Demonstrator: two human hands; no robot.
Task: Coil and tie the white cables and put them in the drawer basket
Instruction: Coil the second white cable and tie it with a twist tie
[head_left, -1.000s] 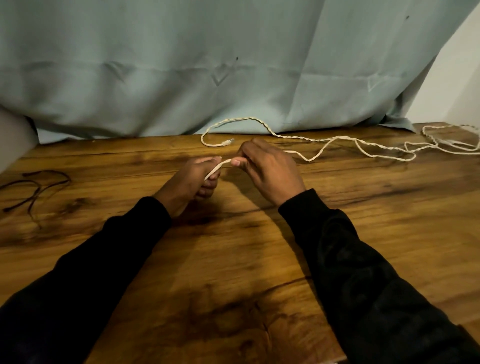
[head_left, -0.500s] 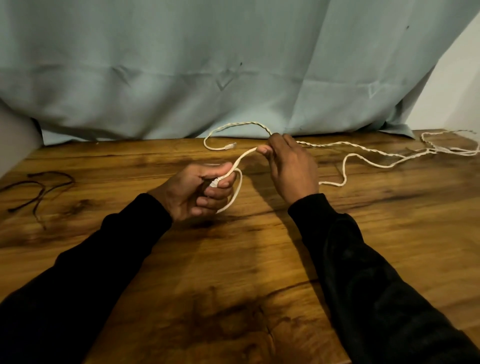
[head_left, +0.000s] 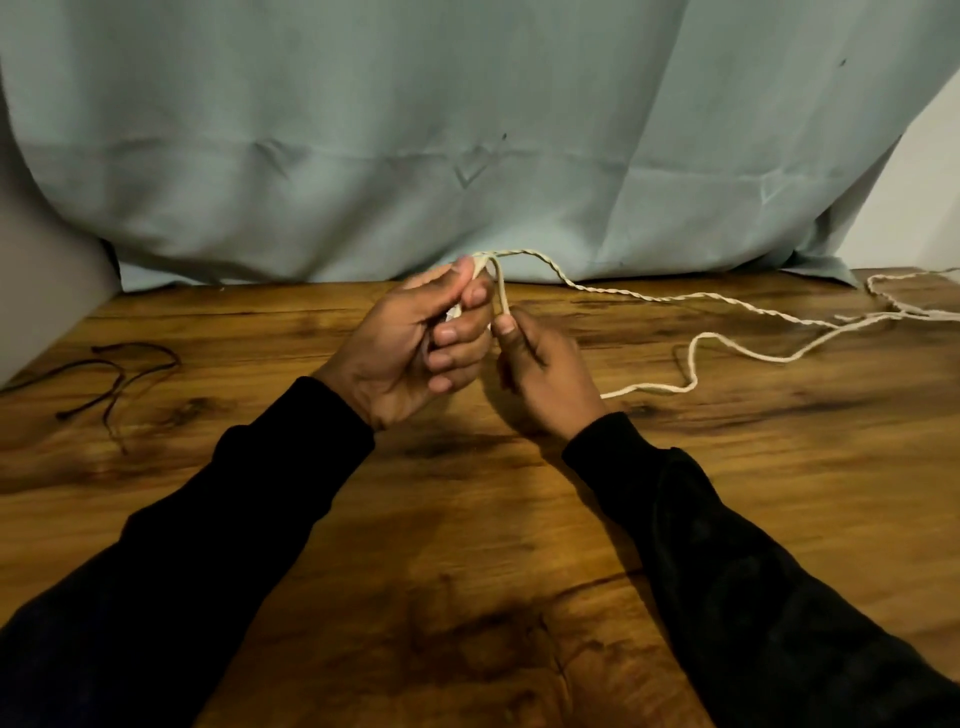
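A pale blue-green curtain (head_left: 467, 130) hangs across the back, its hem resting on the far edge of the wooden surface (head_left: 467, 545), which carries everything else. No drawer basket shows in this view.

The white cable (head_left: 675, 299) trails from the far right edge of the surface, partly twisted on itself, toward the middle, where both hands meet just above the wood. Most of its length lies loose, so the coiling looks barely begun.

The left hand (head_left: 410, 343) is curled, thumb on top, gripping the cable's near end and what seems to be a first loop; holding it fixed likely gives the coil an anchor. The right hand (head_left: 545, 379) pinches the cable just beside the left, thumb and finger closed on the strand, probably feeding the next turn round.

At the far left lies a thin dark cord (head_left: 114, 374), well apart from the hands, possibly meant as a tie.

No brand, label or writing can be read anywhere.
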